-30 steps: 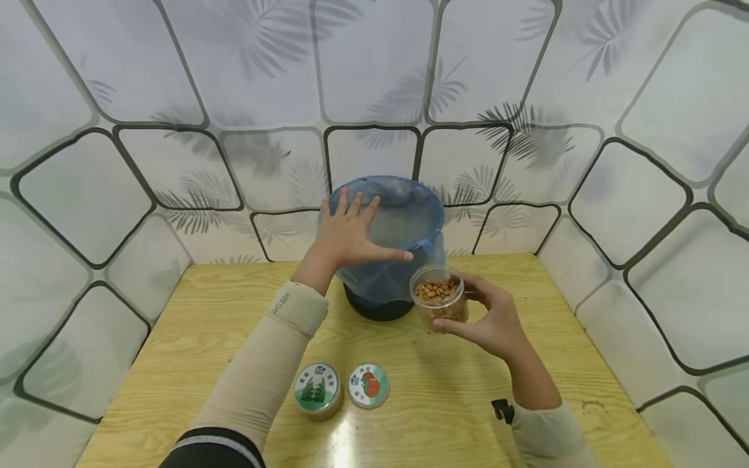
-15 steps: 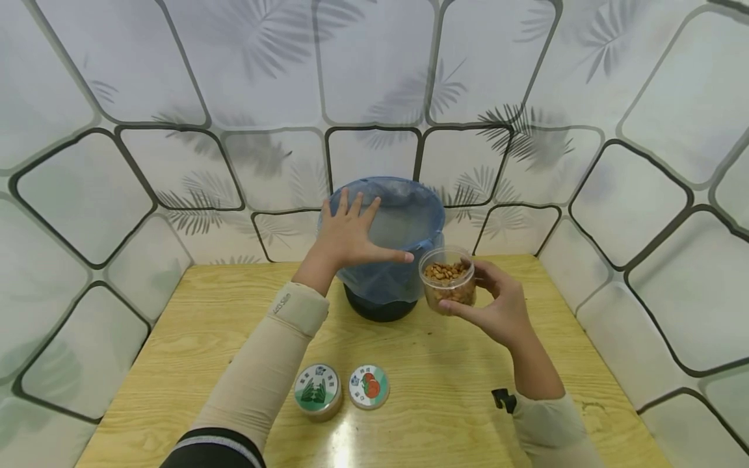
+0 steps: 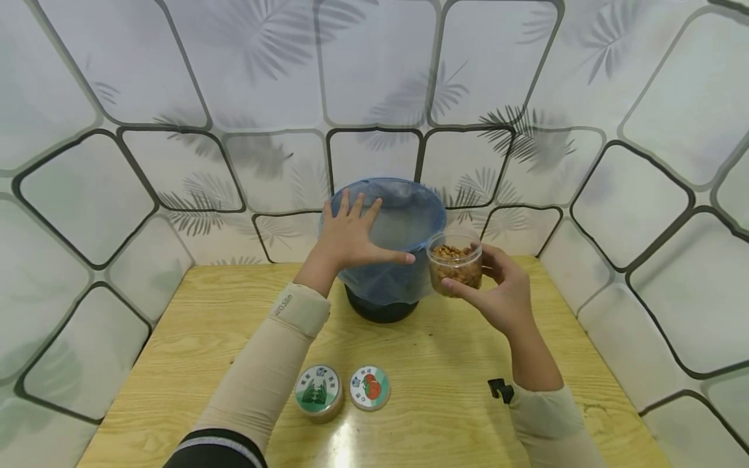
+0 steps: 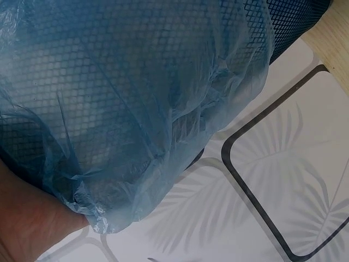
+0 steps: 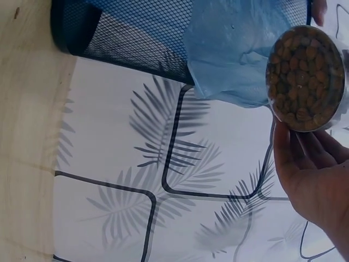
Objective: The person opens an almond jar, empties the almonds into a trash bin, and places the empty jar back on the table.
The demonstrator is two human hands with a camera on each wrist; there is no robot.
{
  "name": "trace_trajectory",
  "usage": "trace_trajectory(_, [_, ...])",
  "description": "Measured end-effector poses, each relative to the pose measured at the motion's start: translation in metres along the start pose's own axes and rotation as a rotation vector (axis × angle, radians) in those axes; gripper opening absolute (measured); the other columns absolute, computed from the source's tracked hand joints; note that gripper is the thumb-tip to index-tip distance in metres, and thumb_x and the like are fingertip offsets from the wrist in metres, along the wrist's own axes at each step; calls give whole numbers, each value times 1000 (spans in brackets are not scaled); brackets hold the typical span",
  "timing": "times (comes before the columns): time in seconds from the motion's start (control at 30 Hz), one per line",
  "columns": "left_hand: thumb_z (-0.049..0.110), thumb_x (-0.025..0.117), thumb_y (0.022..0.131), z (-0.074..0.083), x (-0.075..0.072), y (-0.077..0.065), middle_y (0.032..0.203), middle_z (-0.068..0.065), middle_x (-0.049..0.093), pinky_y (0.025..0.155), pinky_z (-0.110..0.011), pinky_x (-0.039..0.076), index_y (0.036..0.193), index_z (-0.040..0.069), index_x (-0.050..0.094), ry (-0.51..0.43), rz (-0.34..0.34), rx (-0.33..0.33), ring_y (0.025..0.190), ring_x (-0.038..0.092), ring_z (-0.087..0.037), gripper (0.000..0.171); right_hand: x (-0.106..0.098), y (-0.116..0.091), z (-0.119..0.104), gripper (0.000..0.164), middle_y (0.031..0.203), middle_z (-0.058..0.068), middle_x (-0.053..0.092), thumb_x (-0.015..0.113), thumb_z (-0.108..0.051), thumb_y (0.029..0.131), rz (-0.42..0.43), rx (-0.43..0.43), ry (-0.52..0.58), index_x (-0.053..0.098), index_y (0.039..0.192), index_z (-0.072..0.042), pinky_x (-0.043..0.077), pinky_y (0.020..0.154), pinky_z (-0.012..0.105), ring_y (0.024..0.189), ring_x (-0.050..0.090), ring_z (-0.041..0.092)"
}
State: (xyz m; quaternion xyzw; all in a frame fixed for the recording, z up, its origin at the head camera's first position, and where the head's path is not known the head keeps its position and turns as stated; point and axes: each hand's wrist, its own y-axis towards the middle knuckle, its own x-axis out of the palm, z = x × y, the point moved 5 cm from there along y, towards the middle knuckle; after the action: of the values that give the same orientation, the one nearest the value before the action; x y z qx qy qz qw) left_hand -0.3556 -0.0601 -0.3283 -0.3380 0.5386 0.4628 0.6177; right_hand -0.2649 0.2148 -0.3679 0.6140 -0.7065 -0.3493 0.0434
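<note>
A clear plastic jar (image 3: 455,265) of small brown nuggets is gripped in my right hand (image 3: 503,289), thumb in front and fingers round the far side. It is lidless and nearly upright, beside the right rim of a mesh wastebasket (image 3: 383,312) lined with a blue plastic bag (image 3: 386,276). In the right wrist view, the nuggets show through the jar's base (image 5: 305,79). My left hand (image 3: 350,237) lies with fingers spread at the left front of the bin's rim. The left wrist view shows the bag draped over the mesh, with only part of the hand in sight.
On the wooden table (image 3: 234,312), a lidded jar (image 3: 318,390) with a green plant label stands near the front. A round lid (image 3: 370,388) with a tomato picture lies right of it. A patterned wall covering (image 3: 374,156) encloses the back and sides.
My right hand has raised the jar and moved it slightly right and away from me, up to the bin's rim. The left hand has stayed still.
</note>
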Motion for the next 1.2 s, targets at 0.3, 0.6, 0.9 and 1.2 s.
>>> trace_trajectory(0.3, [101,55,71,-1,0,0,179,-16,7,128,-75,-2,173,27,11,-2,-3,-1,165,-6,-44,134,3,11,-3,69,124,13,74,97,-13,78,14,56,-2,68,141,-11,53,95,13,108,66,-3])
trace_trajectory(0.6, [101,56,71,-2,1,1,179,-16,7,128,-75,-3,173,28,13,-17,7,2,165,-6,-44,133,0,18,-8,69,121,14,73,95,-8,79,18,52,30,67,142,-7,53,93,10,107,66,0])
trace_trajectory(0.9, [101,57,71,-1,1,1,179,-16,7,128,-75,-3,173,28,13,-21,7,8,165,-6,-44,133,-5,24,-12,68,121,15,73,95,-7,78,33,33,12,68,140,-6,52,92,10,105,66,-1])
trace_trajectory(1.2, [99,58,71,0,-1,0,179,-16,6,128,-74,-4,173,28,13,-37,1,3,165,-6,-44,132,-10,34,-15,68,123,15,73,96,-10,77,60,20,-26,68,139,-5,52,93,11,106,65,-3])
